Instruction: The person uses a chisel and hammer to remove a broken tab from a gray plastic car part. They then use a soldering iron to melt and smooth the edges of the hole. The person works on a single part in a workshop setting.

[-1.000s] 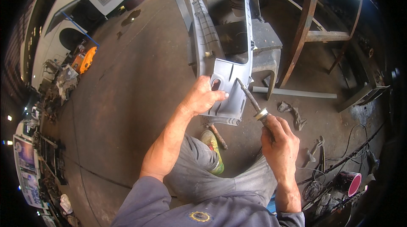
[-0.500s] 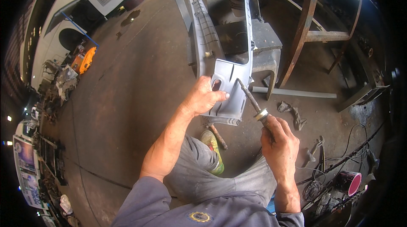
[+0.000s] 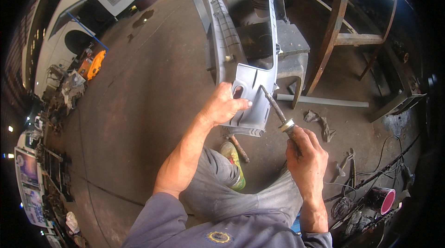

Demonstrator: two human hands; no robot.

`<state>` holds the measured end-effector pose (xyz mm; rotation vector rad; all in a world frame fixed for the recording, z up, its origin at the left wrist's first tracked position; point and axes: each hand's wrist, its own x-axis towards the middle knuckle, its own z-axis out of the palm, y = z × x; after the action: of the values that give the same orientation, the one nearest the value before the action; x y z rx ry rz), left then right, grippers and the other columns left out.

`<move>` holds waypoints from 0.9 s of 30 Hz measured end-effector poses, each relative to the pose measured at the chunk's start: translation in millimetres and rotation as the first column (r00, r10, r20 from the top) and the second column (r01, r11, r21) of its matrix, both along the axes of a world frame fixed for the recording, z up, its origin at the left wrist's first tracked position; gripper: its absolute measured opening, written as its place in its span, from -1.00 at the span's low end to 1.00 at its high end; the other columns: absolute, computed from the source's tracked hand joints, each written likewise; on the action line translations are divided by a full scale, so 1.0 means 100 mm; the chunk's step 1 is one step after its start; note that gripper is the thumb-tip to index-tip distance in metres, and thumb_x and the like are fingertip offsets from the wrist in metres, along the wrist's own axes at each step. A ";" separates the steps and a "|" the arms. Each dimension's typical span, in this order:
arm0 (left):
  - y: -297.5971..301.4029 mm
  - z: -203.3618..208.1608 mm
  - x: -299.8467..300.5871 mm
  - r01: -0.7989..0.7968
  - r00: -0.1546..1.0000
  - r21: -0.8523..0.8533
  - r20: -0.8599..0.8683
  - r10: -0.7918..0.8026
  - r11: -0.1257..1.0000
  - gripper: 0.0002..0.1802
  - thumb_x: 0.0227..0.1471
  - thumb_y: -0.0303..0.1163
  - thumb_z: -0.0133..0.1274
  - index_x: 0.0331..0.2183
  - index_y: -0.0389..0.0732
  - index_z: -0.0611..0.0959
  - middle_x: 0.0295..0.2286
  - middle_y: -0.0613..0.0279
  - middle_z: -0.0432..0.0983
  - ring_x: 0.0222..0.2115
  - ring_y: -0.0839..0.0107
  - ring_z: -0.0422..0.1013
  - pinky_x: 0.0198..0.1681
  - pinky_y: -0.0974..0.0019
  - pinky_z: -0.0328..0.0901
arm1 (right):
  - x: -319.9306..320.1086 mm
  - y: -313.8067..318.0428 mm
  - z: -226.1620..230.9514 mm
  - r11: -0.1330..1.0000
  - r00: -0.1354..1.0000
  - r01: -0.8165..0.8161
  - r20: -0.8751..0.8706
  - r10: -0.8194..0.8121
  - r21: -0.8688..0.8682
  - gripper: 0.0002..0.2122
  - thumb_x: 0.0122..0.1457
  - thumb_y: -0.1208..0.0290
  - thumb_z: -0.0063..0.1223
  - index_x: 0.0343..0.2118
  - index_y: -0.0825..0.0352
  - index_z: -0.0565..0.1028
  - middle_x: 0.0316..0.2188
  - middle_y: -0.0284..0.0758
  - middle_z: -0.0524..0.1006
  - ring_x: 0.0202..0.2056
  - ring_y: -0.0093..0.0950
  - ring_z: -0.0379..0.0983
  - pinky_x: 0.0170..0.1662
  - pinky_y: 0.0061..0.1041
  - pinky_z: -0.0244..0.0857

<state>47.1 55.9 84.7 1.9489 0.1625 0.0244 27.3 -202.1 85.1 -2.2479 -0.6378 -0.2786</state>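
A light grey plastic trim panel (image 3: 256, 94) with long ribbed arms leans on a grey plastic chair (image 3: 293, 39) ahead of me. My left hand (image 3: 221, 105) grips the panel's near left edge, beside an oval hole, with the thumb over its face. In my closed right hand (image 3: 308, 154) is a soldering iron (image 3: 276, 105) with a dark handle and a metal collar. Its tip meets the panel's face near the right side, close to a dark slit. Whether it presses in, I cannot tell.
A rusty metal frame (image 3: 331, 35) stands at the right, with a pale bar (image 3: 322, 100) on the floor before it. A hammer (image 3: 238, 148) lies by my shoe. Cables (image 3: 343, 207) and a paint tin (image 3: 382, 200) are at the lower right. An orange part (image 3: 96, 65) lies far left.
The view shifts very slightly. Both hands keep their grips, and the iron's tip stays at nearly the same spot on the panel.
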 end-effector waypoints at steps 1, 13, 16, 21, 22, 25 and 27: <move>0.00 0.01 0.00 0.000 1.000 -0.002 -0.001 0.000 1.000 -0.75 -0.17 -0.49 0.20 -0.33 -0.32 0.62 -0.45 0.36 0.52 -0.41 0.57 0.34 -0.27 0.38 0.29 | 0.00 0.00 0.00 1.000 1.000 0.002 0.001 -0.002 -0.003 -0.74 0.01 0.58 0.13 -0.19 0.26 0.50 -0.27 -0.24 0.54 -0.43 -0.27 0.56 -0.38 -0.40 0.45; -0.02 0.02 0.00 -0.008 1.000 -0.014 -0.005 0.008 1.000 -0.76 -0.17 -0.49 0.20 -0.34 -0.32 0.63 -0.46 0.35 0.53 -0.42 0.57 0.35 -0.28 0.39 0.29 | -0.01 0.01 0.00 1.000 1.000 0.004 -0.007 -0.004 -0.013 -0.74 0.02 0.57 0.13 -0.18 0.26 0.49 -0.27 -0.24 0.54 -0.45 -0.29 0.56 -0.40 -0.40 0.44; -0.02 0.03 0.00 -0.007 1.000 -0.009 -0.005 0.007 1.000 -0.77 -0.17 -0.49 0.19 -0.35 -0.32 0.63 -0.46 0.36 0.53 -0.43 0.58 0.35 -0.28 0.39 0.29 | -0.01 0.01 -0.01 1.000 1.000 0.003 0.002 -0.003 -0.019 -0.74 0.02 0.57 0.12 -0.18 0.26 0.49 -0.27 -0.25 0.53 -0.45 -0.30 0.55 -0.40 -0.40 0.44; 0.00 0.01 -0.01 -0.006 1.000 -0.013 0.000 0.006 1.000 -0.78 -0.16 -0.49 0.19 -0.36 -0.31 0.63 -0.47 0.38 0.52 -0.43 0.58 0.34 -0.30 0.40 0.29 | -0.01 0.01 0.00 1.000 1.000 0.001 0.001 -0.001 -0.022 -0.75 0.03 0.57 0.12 -0.19 0.26 0.49 -0.28 -0.25 0.53 -0.46 -0.30 0.55 -0.41 -0.40 0.43; 0.00 0.02 -0.01 -0.004 1.000 -0.010 -0.003 0.004 1.000 -0.79 -0.16 -0.49 0.19 -0.36 -0.31 0.63 -0.47 0.38 0.52 -0.43 0.58 0.33 -0.30 0.40 0.28 | -0.01 0.02 0.00 1.000 1.000 0.002 0.003 -0.001 -0.021 -0.75 0.03 0.57 0.12 -0.19 0.26 0.49 -0.28 -0.25 0.53 -0.46 -0.29 0.55 -0.41 -0.40 0.43; -0.01 0.01 0.00 -0.008 1.000 -0.015 0.000 0.008 1.000 -0.78 -0.16 -0.49 0.19 -0.35 -0.30 0.62 -0.46 0.38 0.52 -0.42 0.58 0.34 -0.29 0.40 0.28 | -0.01 0.02 0.00 1.000 1.000 0.003 0.009 -0.002 -0.018 -0.76 0.02 0.57 0.12 -0.19 0.26 0.49 -0.29 -0.25 0.53 -0.47 -0.29 0.55 -0.41 -0.39 0.43; -0.01 0.01 0.00 -0.011 1.000 -0.019 0.009 0.011 1.000 -0.76 -0.16 -0.49 0.18 -0.34 -0.33 0.63 -0.45 0.31 0.54 -0.42 0.54 0.36 -0.26 0.36 0.30 | -0.01 0.02 -0.01 1.000 1.000 0.005 0.014 -0.004 -0.019 -0.76 0.02 0.57 0.12 -0.20 0.26 0.49 -0.29 -0.25 0.53 -0.47 -0.28 0.54 -0.41 -0.39 0.43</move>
<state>46.8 54.8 85.7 1.9288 0.1667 0.0384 26.4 -200.2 84.1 -2.2681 -0.6456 -0.2916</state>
